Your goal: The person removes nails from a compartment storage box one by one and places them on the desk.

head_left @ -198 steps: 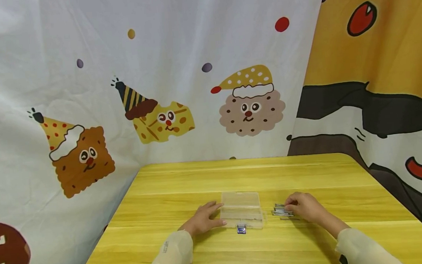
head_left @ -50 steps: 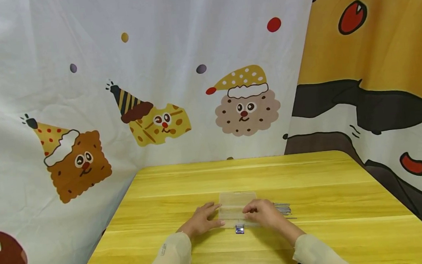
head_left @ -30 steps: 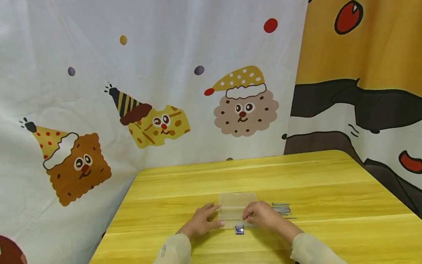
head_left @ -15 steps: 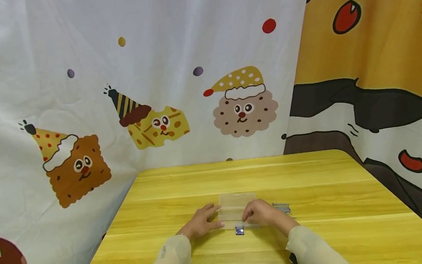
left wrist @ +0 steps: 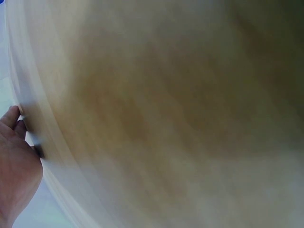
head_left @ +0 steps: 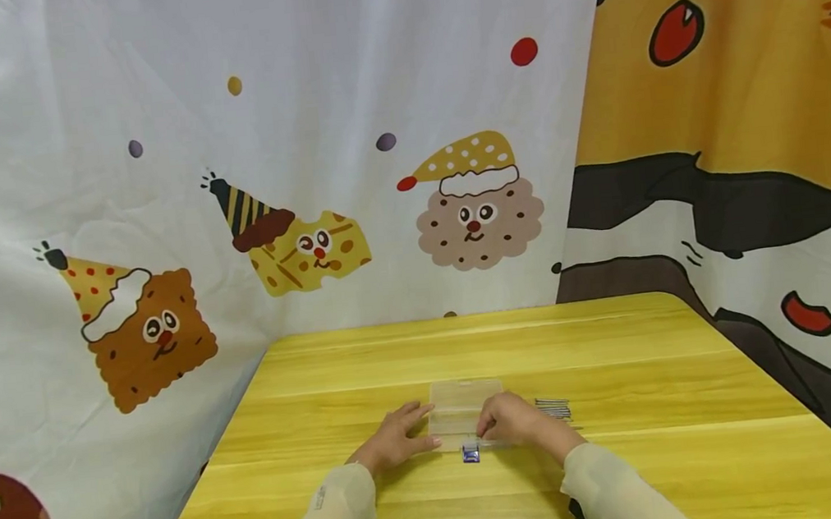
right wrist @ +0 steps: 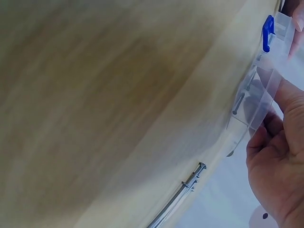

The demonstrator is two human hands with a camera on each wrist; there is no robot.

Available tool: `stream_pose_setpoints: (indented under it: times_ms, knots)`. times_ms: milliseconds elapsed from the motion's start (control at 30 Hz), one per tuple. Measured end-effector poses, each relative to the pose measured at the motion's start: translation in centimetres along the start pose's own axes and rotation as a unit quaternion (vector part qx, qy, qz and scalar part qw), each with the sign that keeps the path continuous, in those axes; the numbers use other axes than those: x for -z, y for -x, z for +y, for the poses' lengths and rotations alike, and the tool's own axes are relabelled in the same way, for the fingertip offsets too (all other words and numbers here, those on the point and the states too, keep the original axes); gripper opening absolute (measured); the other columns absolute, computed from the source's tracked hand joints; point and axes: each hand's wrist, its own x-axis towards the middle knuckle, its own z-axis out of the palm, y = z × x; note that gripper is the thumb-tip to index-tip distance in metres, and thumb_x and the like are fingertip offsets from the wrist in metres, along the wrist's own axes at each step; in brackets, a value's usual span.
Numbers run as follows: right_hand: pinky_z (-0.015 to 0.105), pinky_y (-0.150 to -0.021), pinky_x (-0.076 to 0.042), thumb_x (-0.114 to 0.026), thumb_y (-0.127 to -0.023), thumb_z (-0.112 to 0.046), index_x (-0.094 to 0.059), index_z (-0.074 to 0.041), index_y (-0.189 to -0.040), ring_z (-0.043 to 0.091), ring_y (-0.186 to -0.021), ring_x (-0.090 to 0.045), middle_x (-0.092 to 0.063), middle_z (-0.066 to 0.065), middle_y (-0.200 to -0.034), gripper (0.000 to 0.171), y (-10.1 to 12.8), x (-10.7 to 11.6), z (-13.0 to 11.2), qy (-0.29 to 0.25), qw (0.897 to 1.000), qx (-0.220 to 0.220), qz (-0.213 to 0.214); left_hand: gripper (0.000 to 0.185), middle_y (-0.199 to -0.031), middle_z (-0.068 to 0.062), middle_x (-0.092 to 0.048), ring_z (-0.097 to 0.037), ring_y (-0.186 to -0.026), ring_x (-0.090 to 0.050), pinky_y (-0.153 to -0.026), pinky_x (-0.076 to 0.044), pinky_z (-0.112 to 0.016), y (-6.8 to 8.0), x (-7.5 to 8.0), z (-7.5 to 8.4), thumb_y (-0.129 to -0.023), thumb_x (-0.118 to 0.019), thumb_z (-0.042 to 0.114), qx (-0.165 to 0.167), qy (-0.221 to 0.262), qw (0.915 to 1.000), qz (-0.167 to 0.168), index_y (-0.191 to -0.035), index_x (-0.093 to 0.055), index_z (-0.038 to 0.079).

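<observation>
A clear plastic box (head_left: 464, 395) with a blue latch (head_left: 470, 453) lies opened on the table. My left hand (head_left: 397, 436) rests at its left side, thumb and fingers spread along the edge. My right hand (head_left: 514, 420) reaches into the front part of the box, thumb and fingertip pinched together. Through the box wall (right wrist: 269, 97) in the right wrist view, a nail (right wrist: 239, 103) shows inside, and the fingertips pinch another thin nail (right wrist: 251, 80), partly hidden by the plastic. Loose nails (head_left: 553, 408) lie in a pile right of the box.
The yellow wood-grain table (head_left: 307, 376) runs back to a white curtain (head_left: 339, 68) printed with cartoon snacks. One single nail (head_left: 577, 427) lies apart, just in front of the pile. In the left wrist view the tabletop (left wrist: 156, 118) is blurred.
From the nail pile my right hand has moved left to the box, then lowered slightly toward its front part. My left hand has stayed at the box's left side.
</observation>
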Motion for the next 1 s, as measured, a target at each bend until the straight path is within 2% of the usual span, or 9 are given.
stream_pose_setpoints:
  times_ms: [267, 700, 1000]
  knots:
    - [0.023, -0.069, -0.053, -0.077, -0.084, 0.0, -0.079, -0.009, -0.082, 0.008, -0.076, -0.061, -0.066, -0.007, -0.083, 0.01, 0.04, -0.22, 0.3, 0.037, 0.999, 0.033, 0.007, 0.072, -0.16, -0.021, -0.023, -0.053, -0.144, -0.011, -0.109, -0.015, -0.071, 0.06, -0.05, 0.16, -0.094, -0.065, 0.047, 0.003, 0.005, 1.0, -0.001, -0.154, -0.039, 0.015]
    - [0.023, -0.068, -0.052, -0.078, -0.085, -0.005, -0.077, -0.011, -0.08, 0.005, -0.074, -0.058, -0.065, -0.007, -0.081, 0.008, 0.09, -0.39, 0.15, 0.087, 0.994, 0.059, 0.02, 0.072, -0.16, -0.021, -0.022, -0.053, -0.144, -0.012, -0.109, -0.016, -0.071, 0.07, -0.01, 0.14, -0.095, -0.065, 0.047, 0.003, 0.0, 1.0, 0.001, -0.154, -0.039, 0.017]
    - [0.024, -0.067, -0.052, -0.076, -0.087, -0.007, -0.076, -0.012, -0.081, 0.004, -0.074, -0.057, -0.064, -0.009, -0.081, 0.009, 0.3, -0.35, 0.27, 0.085, 0.994, 0.07, 0.02, 0.071, -0.159, -0.022, -0.023, -0.053, -0.144, -0.014, -0.109, -0.016, -0.071, 0.13, 0.07, 0.26, -0.095, -0.065, 0.044, -0.003, -0.004, 1.0, 0.001, -0.154, -0.039, 0.014]
